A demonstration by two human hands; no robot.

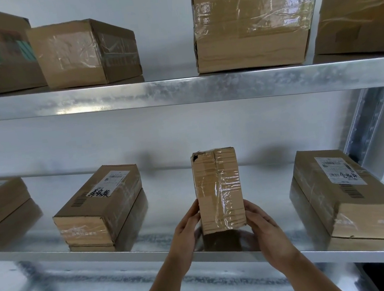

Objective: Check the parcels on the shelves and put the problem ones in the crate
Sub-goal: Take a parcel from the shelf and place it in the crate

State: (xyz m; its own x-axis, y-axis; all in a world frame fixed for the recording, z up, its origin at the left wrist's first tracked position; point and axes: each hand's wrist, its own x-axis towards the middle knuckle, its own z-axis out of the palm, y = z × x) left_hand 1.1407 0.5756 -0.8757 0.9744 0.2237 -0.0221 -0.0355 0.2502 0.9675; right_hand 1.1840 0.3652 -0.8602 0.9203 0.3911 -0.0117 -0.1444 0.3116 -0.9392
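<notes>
A small taped cardboard parcel [218,190] is held on end just above the lower metal shelf [175,251]. Its top left corner is torn open, with a dark hole there. My left hand [187,230] grips its lower left side and my right hand [266,228] grips its lower right side. To the left lies a labelled parcel [99,205] on the same shelf. Another labelled parcel [344,196] lies to the right. No crate is in view.
The upper shelf [179,91] carries several larger taped boxes, among them one [87,51] at left and a big one [253,21] at right. A further box [0,205] sits at the lower shelf's far left. A steel upright [365,129] stands at right.
</notes>
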